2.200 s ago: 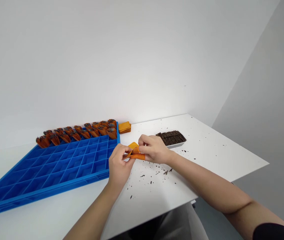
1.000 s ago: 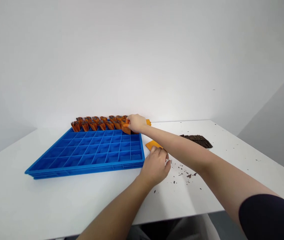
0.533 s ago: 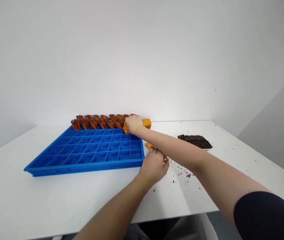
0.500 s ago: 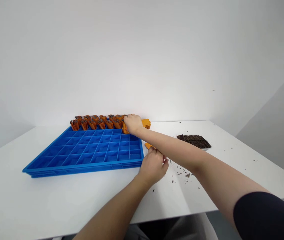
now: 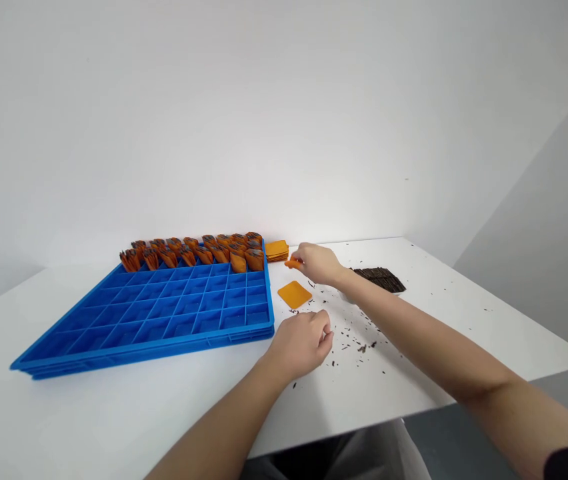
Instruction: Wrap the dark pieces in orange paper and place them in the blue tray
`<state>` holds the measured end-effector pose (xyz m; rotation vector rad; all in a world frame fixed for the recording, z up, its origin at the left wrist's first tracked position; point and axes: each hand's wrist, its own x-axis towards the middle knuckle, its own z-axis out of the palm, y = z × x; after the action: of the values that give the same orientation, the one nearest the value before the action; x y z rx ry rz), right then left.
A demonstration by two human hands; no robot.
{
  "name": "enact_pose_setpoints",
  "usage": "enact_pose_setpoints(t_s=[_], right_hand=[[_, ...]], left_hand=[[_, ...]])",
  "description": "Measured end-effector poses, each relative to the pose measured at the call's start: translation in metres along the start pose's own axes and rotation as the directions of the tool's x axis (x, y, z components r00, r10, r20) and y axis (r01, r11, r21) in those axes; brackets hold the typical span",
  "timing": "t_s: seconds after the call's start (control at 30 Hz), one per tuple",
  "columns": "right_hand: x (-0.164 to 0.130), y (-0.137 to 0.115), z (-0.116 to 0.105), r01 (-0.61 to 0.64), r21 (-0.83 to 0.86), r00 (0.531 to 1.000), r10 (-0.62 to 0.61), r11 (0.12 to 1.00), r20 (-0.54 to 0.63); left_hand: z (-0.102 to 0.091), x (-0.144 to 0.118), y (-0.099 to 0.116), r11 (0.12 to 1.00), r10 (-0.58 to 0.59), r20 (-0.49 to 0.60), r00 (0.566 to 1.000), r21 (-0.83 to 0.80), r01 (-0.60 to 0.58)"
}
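My right hand (image 5: 318, 263) hovers over the white table (image 5: 114, 413) between a stack of orange squares (image 5: 277, 250) and a tray of dark brown slabs (image 5: 380, 279). It holds nothing that I can see, and one fingertip wears an orange cover. A single orange square (image 5: 295, 294) lies flat just in front of it. My left hand (image 5: 304, 343) rests loosely curled on the table by the right front corner of the blue compartment tray (image 5: 139, 320), holding nothing. Orange wraps with dark filling (image 5: 199, 252) fill the tray's back rows.
Dark crumbs (image 5: 359, 340) are scattered on the table to the right of my left hand. Most tray compartments hold nothing. A white wall runs close behind the tray. The table's right and front edges drop off to a grey floor.
My right hand has pulled back from the tray's back right corner, leaving a wrap there, and now sits right of the tray. The single orange square is uncovered. My left hand moved slightly toward me.
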<state>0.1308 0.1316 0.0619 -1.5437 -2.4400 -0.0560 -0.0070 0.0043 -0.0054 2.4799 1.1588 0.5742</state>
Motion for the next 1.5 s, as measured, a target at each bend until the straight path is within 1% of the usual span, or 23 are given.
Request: enact_pose_setpoints(t_s=[0.1,0.2,0.37,0.5,0.6,0.67,0.77,0.83,0.87,0.9,0.97,1.0,1.03,1.07,1.1,1.13,1.23,1.27,1.3,1.37,1.5], right_hand=[[-0.028,0.013,0.011,0.084,0.041,0.993,-0.087,0.996,0.075],[-0.043,0.02,0.025,0.162,0.029,0.982,-0.164,0.986,0.089],[-0.044,0.031,0.046,0.319,-0.02,0.942,-0.315,0.947,0.118],[-0.041,0.035,0.052,0.363,0.016,0.924,-0.362,0.932,0.119],[-0.042,0.034,0.052,0.393,0.031,0.915,-0.394,0.919,0.085],[-0.043,0.033,0.05,0.422,0.033,0.906,-0.423,0.906,0.035],[-0.042,0.035,0.046,0.44,0.04,0.897,-0.436,0.897,-0.077],[-0.043,0.038,0.041,0.426,0.081,0.898,-0.41,0.901,-0.157],[-0.043,0.039,0.037,0.416,0.114,0.9,-0.392,0.902,-0.19],[-0.044,0.04,0.032,0.411,0.148,0.901,-0.376,0.9,-0.217],[-0.049,0.041,0.019,0.423,0.209,0.895,-0.37,0.882,-0.251],[-0.052,0.041,0.011,0.441,0.243,0.887,-0.379,0.864,-0.263],[-0.056,0.04,0.002,0.464,0.283,0.877,-0.391,0.839,-0.28],[-0.06,0.038,-0.006,0.487,0.328,0.866,-0.398,0.809,-0.304],[-0.063,0.036,-0.014,0.508,0.376,0.854,-0.398,0.775,-0.335],[-0.066,0.034,-0.021,0.525,0.421,0.844,-0.388,0.739,-0.37],[-0.07,0.031,-0.032,0.556,0.507,0.826,-0.366,0.658,-0.429],[-0.07,0.031,-0.032,0.56,0.518,0.824,-0.373,0.646,-0.426],[-0.07,0.032,-0.031,0.564,0.523,0.823,-0.383,0.64,-0.419],[-0.069,0.032,-0.028,0.563,0.513,0.825,-0.4,0.648,-0.4],[-0.072,0.027,-0.024,0.546,0.416,0.831,-0.408,0.727,-0.378]], left_hand=[[0.002,0.0,0.001,0.998,0.03,0.041,0.999,0.05,-0.032],[0.002,0.0,0.001,0.996,0.029,0.056,0.998,0.082,-0.033],[0.0,0.002,0.0,0.995,0.016,0.052,0.999,0.1,-0.021],[-0.002,0.003,-0.001,0.996,0.035,0.017,0.999,0.082,-0.036],[-0.004,0.003,-0.001,0.998,0.039,-0.018,0.999,0.043,-0.038],[-0.005,0.004,-0.001,0.999,0.033,-0.059,0.998,0.02,-0.032],[-0.008,0.004,-0.001,0.999,0.031,-0.181,0.983,-0.019,-0.035],[-0.011,0.005,-0.002,0.998,0.036,-0.321,0.946,-0.039,-0.051],[-0.013,0.006,-0.003,0.998,0.031,-0.404,0.914,-0.041,-0.052],[-0.014,0.007,-0.004,0.999,0.02,-0.486,0.874,-0.034,-0.042],[-0.018,0.009,-0.007,1.0,-0.018,-0.634,0.774,0.001,0.024],[-0.019,0.009,-0.008,0.997,-0.038,-0.691,0.722,0.023,0.074],[-0.021,0.01,-0.008,0.992,-0.054,-0.729,0.682,0.041,0.121],[-0.022,0.01,-0.008,0.987,-0.065,-0.748,0.66,0.05,0.154],[-0.023,0.01,-0.008,0.986,-0.072,-0.748,0.66,0.048,0.162],[-0.024,0.01,-0.007,0.989,-0.074,-0.727,0.683,0.033,0.142],[-0.026,0.009,-0.002,0.999,-0.036,-0.595,0.803,-0.047,0.01],[-0.026,0.009,0.0,0.997,-0.018,-0.555,0.832,-0.074,-0.027],[-0.027,0.009,0.0,0.993,-0.009,-0.528,0.849,-0.102,-0.053],[-0.027,0.01,-0.001,0.984,-0.022,-0.507,0.862,-0.165,-0.072],[-0.027,0.012,-0.01,0.954,-0.097,-0.477,0.873,-0.295,-0.055]])
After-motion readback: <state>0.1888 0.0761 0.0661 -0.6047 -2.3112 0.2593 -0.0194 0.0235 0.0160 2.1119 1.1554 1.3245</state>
